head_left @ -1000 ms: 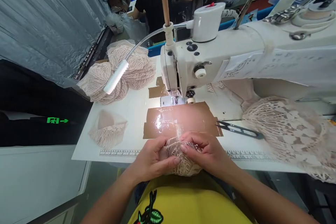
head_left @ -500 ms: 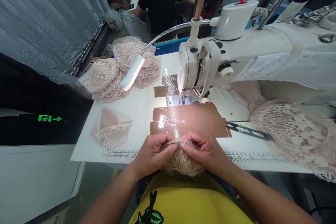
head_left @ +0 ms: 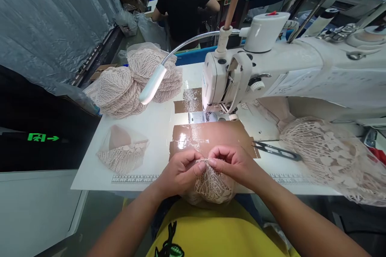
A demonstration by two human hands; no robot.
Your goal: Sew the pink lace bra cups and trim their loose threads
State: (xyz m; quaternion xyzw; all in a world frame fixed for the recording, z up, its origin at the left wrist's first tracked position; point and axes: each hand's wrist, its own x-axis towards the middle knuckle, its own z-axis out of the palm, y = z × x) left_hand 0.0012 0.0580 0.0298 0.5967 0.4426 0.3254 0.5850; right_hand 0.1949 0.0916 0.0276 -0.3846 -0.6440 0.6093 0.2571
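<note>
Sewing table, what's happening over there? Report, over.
Left hand and right hand both pinching lace. Lace bunched at table's near edge. Black tool lying off to the right.

One camera, worn on the head as I see it, looking forward and down over the wearer's yellow top (head_left: 217, 233), close upon left hand (head_left: 178, 173) and right hand (head_left: 238, 168) at lower centre, sewing machine (head_left: 211, 78) just beyond, co-worker (head_left: 186, 6) farther off near the upper edge.
</note>
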